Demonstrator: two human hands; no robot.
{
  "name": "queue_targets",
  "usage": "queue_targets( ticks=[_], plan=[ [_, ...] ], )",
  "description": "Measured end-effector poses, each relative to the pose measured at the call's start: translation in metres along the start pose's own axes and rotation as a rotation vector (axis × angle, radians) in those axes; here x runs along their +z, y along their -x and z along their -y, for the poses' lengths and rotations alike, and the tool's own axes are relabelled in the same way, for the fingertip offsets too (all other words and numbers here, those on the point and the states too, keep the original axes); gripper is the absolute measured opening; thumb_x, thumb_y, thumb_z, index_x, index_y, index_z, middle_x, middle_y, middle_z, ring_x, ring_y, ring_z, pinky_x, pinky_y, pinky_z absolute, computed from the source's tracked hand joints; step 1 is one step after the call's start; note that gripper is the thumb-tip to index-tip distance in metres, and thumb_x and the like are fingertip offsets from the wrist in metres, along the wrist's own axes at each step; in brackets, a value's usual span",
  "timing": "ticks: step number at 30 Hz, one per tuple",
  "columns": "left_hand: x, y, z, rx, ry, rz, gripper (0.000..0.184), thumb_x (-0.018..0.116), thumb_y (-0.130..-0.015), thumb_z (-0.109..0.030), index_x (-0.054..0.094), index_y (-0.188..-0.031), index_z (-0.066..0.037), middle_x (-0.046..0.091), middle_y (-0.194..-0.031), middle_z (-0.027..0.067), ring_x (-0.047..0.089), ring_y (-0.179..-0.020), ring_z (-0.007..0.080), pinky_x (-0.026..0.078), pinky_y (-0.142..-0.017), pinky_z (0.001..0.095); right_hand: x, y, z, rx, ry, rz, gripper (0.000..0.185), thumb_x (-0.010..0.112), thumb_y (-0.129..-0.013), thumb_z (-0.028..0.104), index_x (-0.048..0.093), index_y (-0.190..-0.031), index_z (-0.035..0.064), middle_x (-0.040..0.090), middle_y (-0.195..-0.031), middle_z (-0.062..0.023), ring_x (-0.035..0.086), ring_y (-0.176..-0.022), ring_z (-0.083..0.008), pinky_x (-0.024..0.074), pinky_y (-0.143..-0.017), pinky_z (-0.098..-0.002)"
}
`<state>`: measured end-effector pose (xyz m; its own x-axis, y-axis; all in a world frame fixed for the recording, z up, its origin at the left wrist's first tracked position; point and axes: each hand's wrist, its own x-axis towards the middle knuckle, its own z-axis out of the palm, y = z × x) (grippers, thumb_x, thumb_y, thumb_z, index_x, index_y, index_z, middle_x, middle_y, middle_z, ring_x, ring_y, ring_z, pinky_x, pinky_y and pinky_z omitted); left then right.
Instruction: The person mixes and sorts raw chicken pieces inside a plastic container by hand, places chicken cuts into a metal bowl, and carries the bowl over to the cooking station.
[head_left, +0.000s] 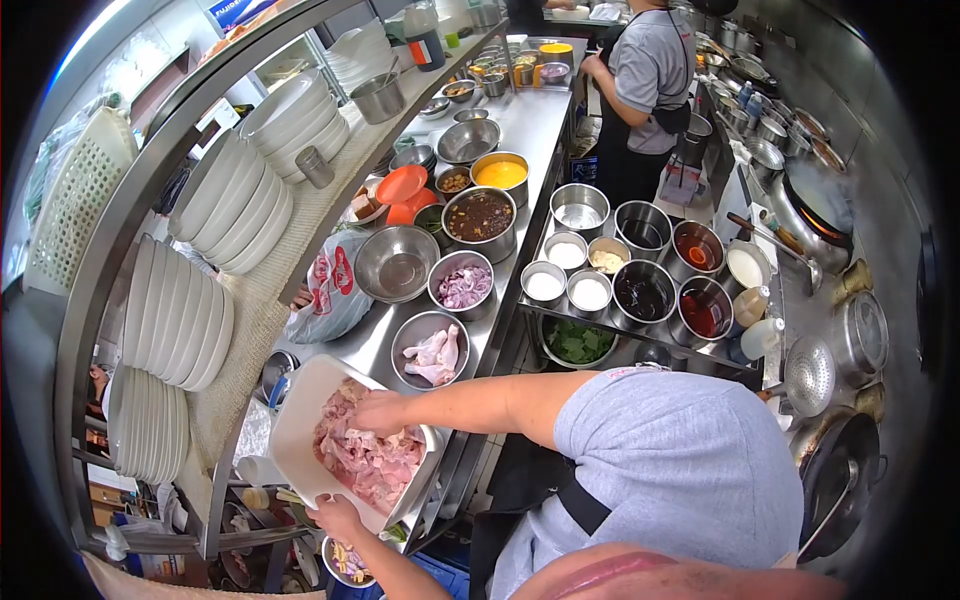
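A white plastic tub (pixel 300 405) stands tilted on the steel counter, holding raw chicken pieces (pixel 375 465). My right hand (pixel 380 412) reaches down into the chicken, its fingers hidden among the pieces. At the tub's near rim, my left hand (pixel 336 518) grips the edge. Just beyond the tub, a steel bowl (pixel 398 340) contains a few raw chicken drumsticks (pixel 433 357). Below my left hand, a small bowl of chopped pieces (pixel 348 562) is partly covered by my forearm.
Stacked white plates (pixel 175 315) fill the shelf on the left. Pots of sliced red onion (pixel 464 287), dark sauce (pixel 480 215) and yellow liquid (pixel 500 172) line the counter. Sauce containers (pixel 643 290) crowd a side table. A co-worker (pixel 645 90) stands farther off, near a steaming wok (pixel 820 195).
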<state>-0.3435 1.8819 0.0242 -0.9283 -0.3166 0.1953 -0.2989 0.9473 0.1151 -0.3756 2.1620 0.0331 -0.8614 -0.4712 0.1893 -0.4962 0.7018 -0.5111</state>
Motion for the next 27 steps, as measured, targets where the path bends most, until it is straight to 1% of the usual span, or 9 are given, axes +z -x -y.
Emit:
queue_targets(
  ticks=[3,5,9,15,19,23,27],
  plan=[
    [-0.0028,0.0011,-0.0017,-0.011,0.021,0.014,0.027,0.058,-0.088,-0.025,0.066,-0.109,-0.011,0.046,-0.137,0.0234,0.060,-0.110,0.0403,0.052,-0.088,0.0497,-0.0004,-0.0004,0.0003,0.001,0.002,0.006,0.026,0.059,-0.079,0.012,0.063,-0.104,0.0077,0.066,-0.108,-0.0160,0.060,-0.111,-0.0368,0.0428,-0.100,-0.0465],
    [-0.0025,0.0016,-0.0017,-0.012,0.020,0.006,0.027,0.058,-0.088,-0.025,0.066,-0.109,-0.011,0.046,-0.138,0.0236,0.060,-0.111,0.0403,0.052,-0.089,0.0495,-0.0006,-0.0015,0.0003,0.017,0.005,0.048,0.028,0.059,-0.078,0.012,0.063,-0.106,0.0081,0.066,-0.110,-0.0153,0.059,-0.113,-0.0364,0.0419,-0.102,-0.0464],
    [-0.0042,0.0024,-0.0037,-0.027,0.015,0.006,0.027,0.058,-0.088,-0.026,0.066,-0.109,-0.011,0.045,-0.139,0.0237,0.059,-0.113,0.0399,0.052,-0.090,0.0487,-0.0002,-0.0001,0.0005,0.014,-0.013,0.021,0.030,0.060,-0.078,0.013,0.063,-0.108,0.0091,0.065,-0.112,-0.0149,0.057,-0.116,-0.0363,0.0410,-0.104,-0.0465],
    [-0.0056,0.0031,-0.0037,-0.018,0.003,0.007,0.027,0.059,-0.088,-0.025,0.066,-0.110,-0.011,0.046,-0.139,0.0232,0.060,-0.112,0.0389,0.051,-0.091,0.0480,-0.0001,-0.0008,0.0001,0.028,0.005,0.052,0.031,0.061,-0.079,0.014,0.063,-0.109,0.0111,0.065,-0.114,-0.0149,0.056,-0.119,-0.0372,0.0402,-0.105,-0.0466],
    [0.0019,0.0011,-0.0005,-0.010,-0.007,-0.031,0.027,0.059,-0.088,-0.026,0.066,-0.109,-0.011,0.047,-0.137,0.0227,0.060,-0.110,0.0386,0.052,-0.090,0.0484,-0.0014,-0.0003,0.0003,0.013,0.017,0.030,0.031,0.061,-0.078,0.014,0.063,-0.108,0.0090,0.066,-0.111,-0.0145,0.058,-0.115,-0.0357,0.0407,-0.104,-0.0467],
    [-0.0003,-0.0002,-0.0008,-0.008,0.004,0.001,0.027,0.059,-0.087,-0.025,0.066,-0.109,-0.012,0.047,-0.136,0.0227,0.061,-0.108,0.0389,0.052,-0.088,0.0494,-0.0051,0.0014,0.0024,0.002,0.030,0.027,0.032,0.062,-0.077,0.012,0.063,-0.108,0.0065,0.067,-0.106,-0.0151,0.061,-0.111,-0.0340,0.0427,-0.100,-0.0466],
    [-0.0015,0.0000,-0.0017,-0.015,0.000,0.003,0.026,0.060,-0.086,-0.024,0.067,-0.108,-0.012,0.048,-0.134,0.0223,0.061,-0.107,0.0391,0.053,-0.086,0.0497,-0.0019,0.0015,0.0024,-0.014,0.022,-0.002,0.033,0.063,-0.076,0.011,0.062,-0.108,0.0066,0.067,-0.105,-0.0156,0.061,-0.109,-0.0342,0.0444,-0.098,-0.0457]
  ],
)
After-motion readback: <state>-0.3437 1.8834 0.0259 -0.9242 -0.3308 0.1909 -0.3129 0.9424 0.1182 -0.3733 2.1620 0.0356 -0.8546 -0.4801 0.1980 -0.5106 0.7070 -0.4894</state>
